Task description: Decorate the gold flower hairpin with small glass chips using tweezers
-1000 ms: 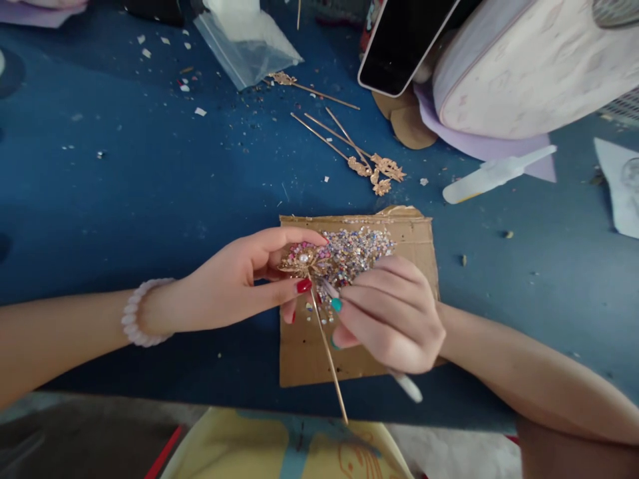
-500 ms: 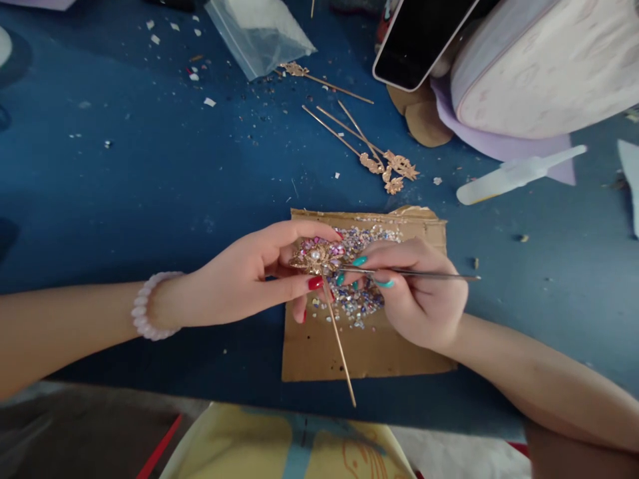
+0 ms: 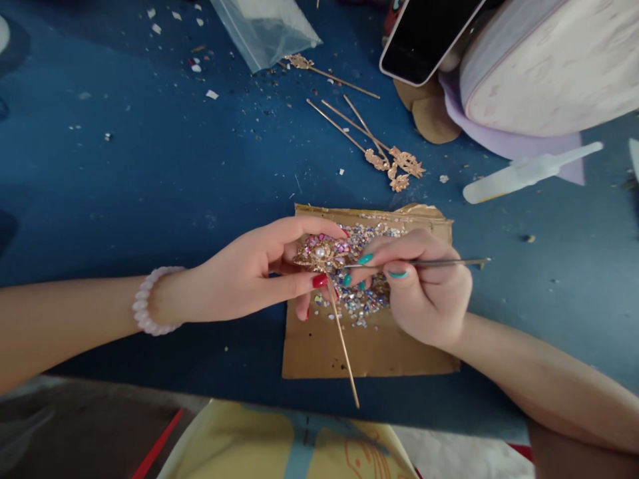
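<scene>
My left hand [image 3: 259, 273] is closed on a gold hairpin [image 3: 343, 346], gripping its ornate head between thumb and fingers. The head carries pink stones and a white pearl [image 3: 320, 253], and its long stick slants down toward the table's front edge. In my right hand [image 3: 429, 286] is a thin metal tool [image 3: 449, 263], pinched like a pen; whether it is tweezers or a pick I cannot tell. Its tip is at the right side of the hairpin's head. Beneath both hands, loose rhinestones [image 3: 362, 309] are spread on a piece of cardboard [image 3: 319, 356].
Several bare gold hairpins [image 3: 369, 136] lie beyond the cardboard on the blue table [image 3: 150, 179]. A clear plastic bag [image 3: 264, 40], a phone [image 3: 429, 40], a whitish rounded case [image 3: 554, 66] and a translucent glue bottle [image 3: 529, 174] stand or lie farther off. Small scraps dot the surface.
The rear end of the metal tool has risen slightly, and its angle has shifted with my right hand. My left hand keeps its hold on the hairpin. The whole view has shifted a little.
</scene>
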Motion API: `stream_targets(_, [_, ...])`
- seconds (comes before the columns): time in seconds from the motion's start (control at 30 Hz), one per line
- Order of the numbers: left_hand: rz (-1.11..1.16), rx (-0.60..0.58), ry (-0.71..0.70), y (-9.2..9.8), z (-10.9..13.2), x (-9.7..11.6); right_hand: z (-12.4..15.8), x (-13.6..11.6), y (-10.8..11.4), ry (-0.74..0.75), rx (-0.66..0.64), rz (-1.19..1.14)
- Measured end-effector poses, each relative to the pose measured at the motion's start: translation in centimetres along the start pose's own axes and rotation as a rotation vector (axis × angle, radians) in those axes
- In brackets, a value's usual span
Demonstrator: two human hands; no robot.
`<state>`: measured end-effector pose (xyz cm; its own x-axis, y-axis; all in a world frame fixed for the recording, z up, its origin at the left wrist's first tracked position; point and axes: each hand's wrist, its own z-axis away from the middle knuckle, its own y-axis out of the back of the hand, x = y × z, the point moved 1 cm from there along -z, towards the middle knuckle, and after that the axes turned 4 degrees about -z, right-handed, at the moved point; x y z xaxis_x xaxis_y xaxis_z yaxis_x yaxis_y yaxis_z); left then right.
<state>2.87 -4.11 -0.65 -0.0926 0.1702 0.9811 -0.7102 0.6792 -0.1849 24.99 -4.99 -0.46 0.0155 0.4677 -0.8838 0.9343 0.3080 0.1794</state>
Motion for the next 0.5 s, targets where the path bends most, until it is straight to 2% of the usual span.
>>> stream_targets(0.1, [-0.012, 0.004, -0.019, 0.1, 0.0, 0.0, -0.1, 0.0, 0.1, 0.023, -0.006, -0.017])
stream_targets(0.2, [-0.059, 0.033, -0.056, 0.1, 0.0, 0.0, -0.4, -0.2, 0.5, 0.091, -0.081, -0.005])
stream_targets(0.37, [-0.182, 0.122, -0.163, 0.2, 0.0, 0.3, -0.9, -1.1, 1.0, 0.331, -0.376, 0.185])
stream_targets(0.43, [-0.207, 0.159, -0.194, 0.2, 0.0, 0.4, -0.7, -1.6, 0.8, 0.350, -0.429, 0.279])
stream_targets(0.5, [-0.234, 0.199, -0.227, 0.1, 0.1, 0.5, -0.4, -2.1, 0.4, 0.279, -0.407, 0.311])
